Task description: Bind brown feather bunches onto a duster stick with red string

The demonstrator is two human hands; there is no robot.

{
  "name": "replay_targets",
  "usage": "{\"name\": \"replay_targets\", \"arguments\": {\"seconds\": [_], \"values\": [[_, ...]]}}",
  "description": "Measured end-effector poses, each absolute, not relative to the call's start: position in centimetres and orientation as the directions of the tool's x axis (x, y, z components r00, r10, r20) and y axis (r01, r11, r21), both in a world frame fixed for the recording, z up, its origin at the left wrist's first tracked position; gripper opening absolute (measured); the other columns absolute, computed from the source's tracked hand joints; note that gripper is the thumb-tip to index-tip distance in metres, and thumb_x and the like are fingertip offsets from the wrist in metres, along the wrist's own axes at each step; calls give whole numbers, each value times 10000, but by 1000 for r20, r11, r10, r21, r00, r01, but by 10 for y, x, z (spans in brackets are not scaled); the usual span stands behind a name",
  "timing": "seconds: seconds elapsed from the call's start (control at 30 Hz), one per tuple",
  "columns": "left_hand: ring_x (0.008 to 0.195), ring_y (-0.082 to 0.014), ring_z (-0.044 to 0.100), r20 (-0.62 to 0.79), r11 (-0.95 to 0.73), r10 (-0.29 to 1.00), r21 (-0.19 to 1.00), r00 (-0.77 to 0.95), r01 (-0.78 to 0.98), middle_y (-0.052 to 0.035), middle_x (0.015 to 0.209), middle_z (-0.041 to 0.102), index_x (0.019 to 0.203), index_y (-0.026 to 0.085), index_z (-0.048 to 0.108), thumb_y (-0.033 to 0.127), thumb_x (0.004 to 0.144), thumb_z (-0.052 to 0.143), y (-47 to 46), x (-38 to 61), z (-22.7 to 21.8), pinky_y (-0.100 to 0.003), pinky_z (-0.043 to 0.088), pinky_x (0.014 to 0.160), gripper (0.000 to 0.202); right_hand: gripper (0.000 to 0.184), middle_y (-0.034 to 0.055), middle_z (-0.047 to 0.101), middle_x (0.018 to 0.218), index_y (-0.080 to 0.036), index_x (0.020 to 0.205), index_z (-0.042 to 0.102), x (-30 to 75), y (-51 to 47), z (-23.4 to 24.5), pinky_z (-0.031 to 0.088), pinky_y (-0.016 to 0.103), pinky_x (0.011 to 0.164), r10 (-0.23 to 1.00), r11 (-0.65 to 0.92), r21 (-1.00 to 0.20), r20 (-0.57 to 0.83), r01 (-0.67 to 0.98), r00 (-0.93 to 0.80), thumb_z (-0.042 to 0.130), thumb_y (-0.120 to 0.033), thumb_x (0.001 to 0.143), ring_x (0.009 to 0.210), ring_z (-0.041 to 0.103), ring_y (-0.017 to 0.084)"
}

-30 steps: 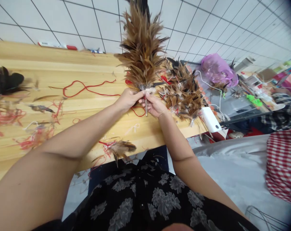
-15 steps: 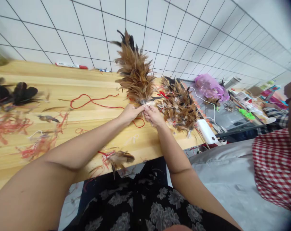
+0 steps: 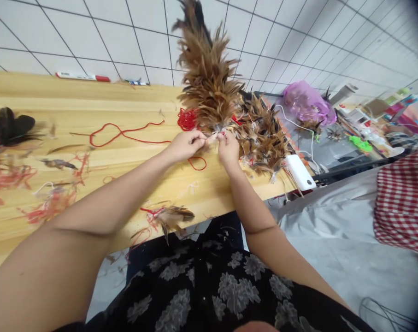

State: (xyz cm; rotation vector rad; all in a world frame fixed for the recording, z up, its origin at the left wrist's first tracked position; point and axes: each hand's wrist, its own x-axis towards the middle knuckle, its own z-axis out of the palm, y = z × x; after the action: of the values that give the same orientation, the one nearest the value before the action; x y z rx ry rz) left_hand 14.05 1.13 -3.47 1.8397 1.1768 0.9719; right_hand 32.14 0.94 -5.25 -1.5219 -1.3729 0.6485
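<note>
A tall brown feather duster stands upright over the wooden table. My left hand is closed around its lower end. My right hand pinches the same base from the right, fingers pressed together against my left fingertips. A red cord trails left across the table from the base, and a tangle of red thread lies just behind my left hand. A heap of loose brown feathers lies right of my right hand.
Black feathers and red thread scraps litter the left of the table. A small feather bundle lies at the near edge. A white box sits at the table's right corner. Another person's checked sleeve shows at right.
The duster's base and both hands shifted slightly up and away from me. My right hand turned in closer to the base. The view swung, and the other person's arm left the frame.
</note>
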Motion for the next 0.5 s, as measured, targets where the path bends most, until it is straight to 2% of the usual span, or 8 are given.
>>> {"name": "replay_targets", "arguments": {"seconds": [0.1,0.2,0.27,0.37,0.43,0.5], "values": [[748,-189,606,230,-385,901,813,367,436,-54,857,761,904,164,785,335,888,621,11,134,-26,-286,427,737,238,126,79,699,918,-238,997,684,330,6,-45,518,480,1062,928,-17,-794,214,607,306,623,-346,1014,1036,667,286],[797,-218,639,331,-542,831,663,448,516,-66,848,727,876,168,784,302,877,609,9,129,-16,-324,470,799,220,202,116,745,978,-221,1098,715,330,1,-37,530,451,986,948,-85,-607,194,790,251,556,-339,1061,999,716,296],[909,-259,666,397,-635,772,512,497,579,-79,872,706,881,179,782,274,890,592,8,125,-9,-370,497,885,213,300,138,776,1074,-199,1186,712,328,-3,-31,532,399,933,972,-53,-400,190,915,139,460,-339,1102,999,738,284],[1065,-298,657,397,-650,754,336,523,682,-105,944,695,965,191,792,274,960,550,8,115,6,-433,507,981,256,378,134,796,1185,-197,1276,700,325,-7,-25,515,324,864,983,64,-108,177,992,-44,372,-303,1121,1028,755,262],[1111,-296,637,350,-617,778,264,522,742,-121,1012,699,1059,176,797,306,1008,533,6,106,19,-451,508,1019,299,410,127,796,1227,-199,1289,703,327,-8,-22,495,301,837,979,121,7,162,993,-121,336,-283,1126,1063,757,254],[1112,-279,618,311,-567,812,224,494,792,-131,1075,702,1145,146,798,330,1029,537,2,95,36,-451,510,1042,340,444,133,795,1236,-186,1281,708,330,-9,-20,477,298,830,975,154,69,151,986,-163,299,-271,1132,1094,754,250]]}}
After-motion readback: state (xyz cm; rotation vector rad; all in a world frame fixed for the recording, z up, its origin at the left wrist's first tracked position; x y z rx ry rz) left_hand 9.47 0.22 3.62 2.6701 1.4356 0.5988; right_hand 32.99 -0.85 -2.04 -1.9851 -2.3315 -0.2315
